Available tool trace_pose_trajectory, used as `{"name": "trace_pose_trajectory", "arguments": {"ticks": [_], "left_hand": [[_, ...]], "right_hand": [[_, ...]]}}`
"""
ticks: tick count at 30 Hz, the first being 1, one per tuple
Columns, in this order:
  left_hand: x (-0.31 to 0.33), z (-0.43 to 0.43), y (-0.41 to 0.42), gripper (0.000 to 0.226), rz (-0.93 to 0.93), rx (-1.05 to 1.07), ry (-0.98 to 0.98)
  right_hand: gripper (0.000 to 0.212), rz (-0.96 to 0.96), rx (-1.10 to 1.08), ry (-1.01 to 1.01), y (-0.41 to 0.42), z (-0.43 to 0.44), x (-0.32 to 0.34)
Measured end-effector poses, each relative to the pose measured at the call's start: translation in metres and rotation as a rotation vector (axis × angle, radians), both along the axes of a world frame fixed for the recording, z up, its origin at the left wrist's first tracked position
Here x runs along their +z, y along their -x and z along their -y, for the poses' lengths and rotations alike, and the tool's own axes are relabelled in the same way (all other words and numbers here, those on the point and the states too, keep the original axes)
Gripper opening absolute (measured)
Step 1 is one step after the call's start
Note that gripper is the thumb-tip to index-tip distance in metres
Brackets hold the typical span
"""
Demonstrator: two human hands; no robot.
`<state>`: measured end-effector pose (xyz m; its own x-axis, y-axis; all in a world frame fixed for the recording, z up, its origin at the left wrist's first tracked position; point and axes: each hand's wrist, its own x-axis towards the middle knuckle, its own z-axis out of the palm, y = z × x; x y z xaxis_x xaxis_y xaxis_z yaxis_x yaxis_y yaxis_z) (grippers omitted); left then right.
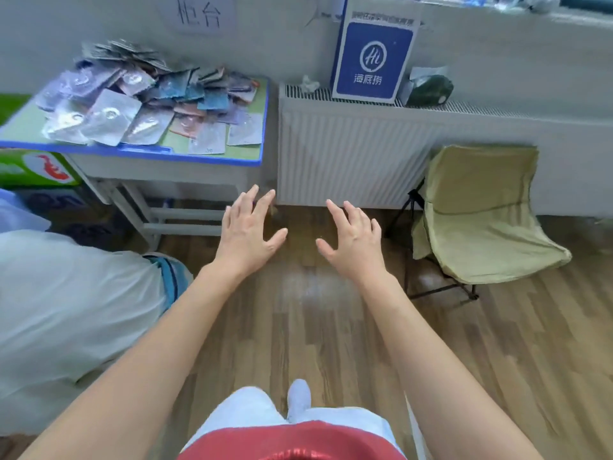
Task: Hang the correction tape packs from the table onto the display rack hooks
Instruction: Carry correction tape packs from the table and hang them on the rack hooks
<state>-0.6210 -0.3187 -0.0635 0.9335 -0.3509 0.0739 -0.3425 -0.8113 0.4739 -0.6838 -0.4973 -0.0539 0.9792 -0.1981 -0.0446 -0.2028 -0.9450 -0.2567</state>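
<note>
A loose heap of correction tape packs point(142, 101), silver, purple, blue and pink, covers the green table point(247, 151) with a blue rim at the upper left. My left hand point(247, 232) and my right hand point(353, 240) are stretched out side by side over the wooden floor, below and to the right of the table. Both have spread, straight fingers and hold nothing. No display rack or hook shows in the head view.
A white radiator point(351, 154) stands against the wall right of the table, with a blue and white box point(373, 58) on top. A folding chair point(477, 214) with yellow-green fabric stands at the right. White covered bulk point(66, 310) and green cartons point(36, 167) fill the left.
</note>
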Motion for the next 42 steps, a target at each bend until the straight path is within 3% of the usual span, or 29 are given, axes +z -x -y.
{"name": "trace_pose_trajectory", "arguments": {"ticks": [10,23,38,42], "left_hand": [[-0.003,-0.001,-0.148,0.069,-0.011,0.128,0.004],[0.004,-0.057,-0.387,0.07,-0.042,0.164,-0.013],[-0.026,-0.044,-0.56,0.068,-0.172,0.232,0.0],[-0.034,-0.028,-0.597,0.093,-0.187,0.237,-0.022]], "right_hand": [[0.069,-0.015,0.105,-0.022,-0.159,0.01,-0.002],[0.069,-0.029,0.067,-0.103,-0.399,-0.035,-0.002],[0.067,-0.125,0.159,-0.208,-0.603,-0.036,-0.045],[0.069,-0.164,0.182,-0.231,-0.649,-0.04,-0.06]]}}
